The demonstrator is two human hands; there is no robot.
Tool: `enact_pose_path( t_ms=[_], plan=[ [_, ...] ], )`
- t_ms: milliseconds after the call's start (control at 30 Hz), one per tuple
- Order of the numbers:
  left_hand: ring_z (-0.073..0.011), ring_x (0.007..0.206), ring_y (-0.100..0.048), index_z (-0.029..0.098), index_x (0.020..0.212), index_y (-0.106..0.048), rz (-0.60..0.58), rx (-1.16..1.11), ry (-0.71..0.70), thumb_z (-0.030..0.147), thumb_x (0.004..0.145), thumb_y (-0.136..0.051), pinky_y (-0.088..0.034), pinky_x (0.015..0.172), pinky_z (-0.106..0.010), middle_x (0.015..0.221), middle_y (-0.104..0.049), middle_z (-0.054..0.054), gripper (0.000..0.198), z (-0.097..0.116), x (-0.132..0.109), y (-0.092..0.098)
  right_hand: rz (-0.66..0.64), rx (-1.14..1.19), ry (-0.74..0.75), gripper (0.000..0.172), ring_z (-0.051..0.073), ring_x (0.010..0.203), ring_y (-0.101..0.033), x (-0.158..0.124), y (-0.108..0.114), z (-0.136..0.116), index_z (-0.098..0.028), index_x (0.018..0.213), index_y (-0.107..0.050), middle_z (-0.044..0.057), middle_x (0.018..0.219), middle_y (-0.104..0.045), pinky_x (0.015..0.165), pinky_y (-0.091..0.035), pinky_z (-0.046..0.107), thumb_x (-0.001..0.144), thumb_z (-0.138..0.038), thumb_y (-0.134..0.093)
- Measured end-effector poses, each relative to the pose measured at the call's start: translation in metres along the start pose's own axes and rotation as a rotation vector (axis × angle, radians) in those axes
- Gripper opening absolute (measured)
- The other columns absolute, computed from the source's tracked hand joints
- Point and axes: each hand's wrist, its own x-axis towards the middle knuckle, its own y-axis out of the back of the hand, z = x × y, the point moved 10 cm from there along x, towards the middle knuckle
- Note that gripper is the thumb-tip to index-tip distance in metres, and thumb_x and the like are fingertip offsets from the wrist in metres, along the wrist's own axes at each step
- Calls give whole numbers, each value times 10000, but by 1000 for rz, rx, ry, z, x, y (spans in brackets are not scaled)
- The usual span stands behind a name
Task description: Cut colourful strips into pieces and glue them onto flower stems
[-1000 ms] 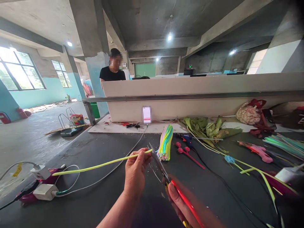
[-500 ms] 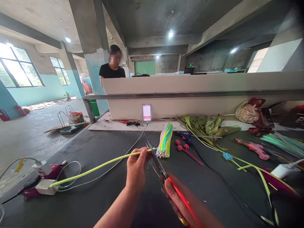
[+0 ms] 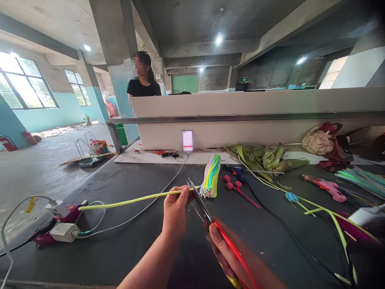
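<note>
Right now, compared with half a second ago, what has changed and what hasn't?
The free end of the thin yellow-green strand has risen in view, from across the boxy white charger to the purple power strip. The co-worker in black has turned their head to the picture's left. No hold changed: the left hand keeps the strand, the right hand the red-handled metal scissors.

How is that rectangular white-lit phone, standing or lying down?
Standing up: the phone rises on its short end, lit side facing us, before the flat cream panel. What props it, I can't tell.
</note>
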Motion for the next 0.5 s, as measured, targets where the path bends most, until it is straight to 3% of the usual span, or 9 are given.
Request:
enact_pose_path(
  t_ms=[100,300,500],
  plan=[
    [-126,702,-628,143,733,-582,7,30,22,274,747,-653,-506,763,-307,713,-639,-1,149,-7,2,4,-39,82,-60,480,37,354,-147,0,-4,4,-238,705,-323,-112,502,-268,310,-144,156,752,-708,-407],
    [-130,697,-626,135,721,-572,-2,85,64,304,757,-639,-503,753,-313,695,-628,-8,186,-19,5,8,1,126,-172,520,34,307,-176,-2,0,11,-226,655,-326,-122,425,-278,286,-192,139,730,-736,-390],
    [-131,689,-629,143,717,-550,10,88,104,320,733,-658,-499,740,-304,696,-641,-13,208,-25,5,11,-6,160,-166,477,41,304,-205,-2,2,12,-222,663,-379,-116,403,-302,291,-209,134,774,-686,-392]
  ],
)
